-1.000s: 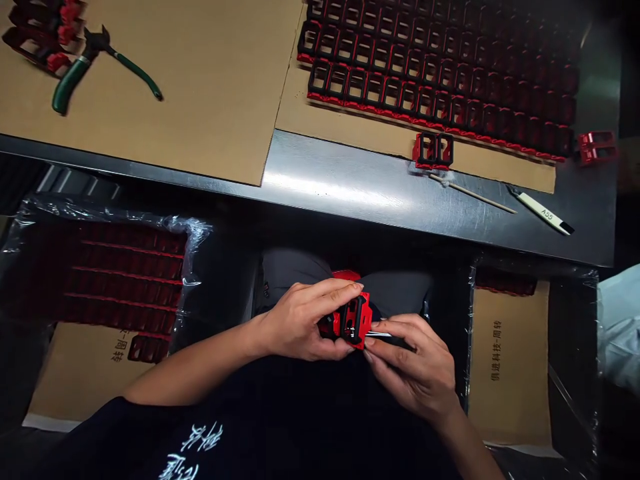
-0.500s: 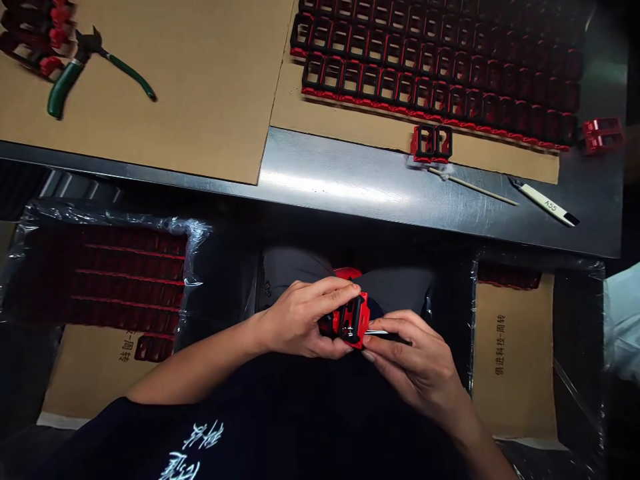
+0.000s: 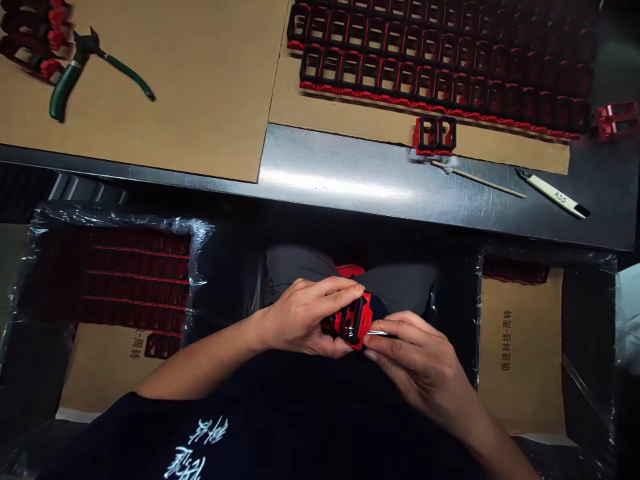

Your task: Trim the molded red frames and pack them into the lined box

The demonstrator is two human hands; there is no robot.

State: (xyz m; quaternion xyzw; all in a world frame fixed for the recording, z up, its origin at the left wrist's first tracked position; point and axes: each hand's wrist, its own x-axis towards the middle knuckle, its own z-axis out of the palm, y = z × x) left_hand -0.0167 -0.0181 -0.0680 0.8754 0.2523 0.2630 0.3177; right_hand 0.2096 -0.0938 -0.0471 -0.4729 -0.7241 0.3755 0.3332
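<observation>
Above my lap, my left hand (image 3: 313,317) is closed around a red and black plastic frame part (image 3: 364,319), thumb below and fingers over the top. My right hand (image 3: 417,350) pinches a thin metal tool (image 3: 379,332), whose shiny shaft meets the right side of the part. The tool's handle is hidden in my fingers, so its kind does not show. Beneath my hands, a bit of another red thing (image 3: 351,270) shows between my legs.
Rows of red and black frames (image 3: 370,70) stand on cardboard on the metal table (image 3: 320,180). Two frames (image 3: 434,135), a thin stick (image 3: 487,181) and a craft knife (image 3: 557,195) lie near its edge. Green-handled cutters (image 3: 67,83) lie left. Plastic-lined boxes (image 3: 200,230) (image 3: 480,320) flank me.
The view has shifted slightly. My hands keep the same grip on the part and the tool, and the part appears tilted a little differently.
</observation>
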